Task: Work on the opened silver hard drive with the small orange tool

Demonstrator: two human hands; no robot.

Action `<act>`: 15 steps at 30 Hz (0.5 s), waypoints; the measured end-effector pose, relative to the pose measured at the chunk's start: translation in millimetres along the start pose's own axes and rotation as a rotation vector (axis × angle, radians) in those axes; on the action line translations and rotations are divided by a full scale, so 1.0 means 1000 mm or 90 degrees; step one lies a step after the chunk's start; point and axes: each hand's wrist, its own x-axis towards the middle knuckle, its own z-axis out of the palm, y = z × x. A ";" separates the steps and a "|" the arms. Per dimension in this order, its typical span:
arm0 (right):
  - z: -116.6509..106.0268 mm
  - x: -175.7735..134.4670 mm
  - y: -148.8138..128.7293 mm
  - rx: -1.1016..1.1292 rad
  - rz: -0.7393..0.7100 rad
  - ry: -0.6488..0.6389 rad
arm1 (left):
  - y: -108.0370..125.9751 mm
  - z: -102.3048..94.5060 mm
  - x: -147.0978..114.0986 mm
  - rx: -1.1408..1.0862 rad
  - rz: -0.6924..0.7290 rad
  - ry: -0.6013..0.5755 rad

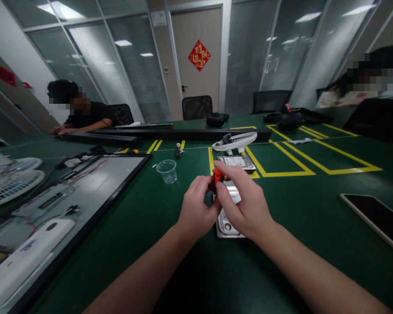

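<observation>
In the middle of the head view, my two hands meet above the table, fingers closed on a small orange-and-black object [218, 176] whose kind I cannot make out. My left hand [196, 209] grips it from the left. The thumb and fingers of my right hand [249, 200] pinch it from the right. Partly hidden behind and below my hands lies a silver hard drive [228, 226], flat on the green table [144, 244]. Just beyond the hands is a second hard drive [239, 163].
A clear plastic cup [167, 172] stands left of my hands. A white fan grille [239, 140] lies farther back. On the left is a large opened panel [124, 168] bearing parts; a phone-like tablet [376, 218] lies right. Two people sit across the table, near its far corners.
</observation>
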 end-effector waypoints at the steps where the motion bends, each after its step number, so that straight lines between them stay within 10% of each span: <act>1: 0.000 0.000 0.000 -0.001 -0.001 0.001 | 0.000 0.000 0.000 0.003 0.000 0.001; 15: 0.002 0.000 0.001 -0.019 0.009 0.021 | -0.001 0.000 0.000 -0.009 -0.001 0.005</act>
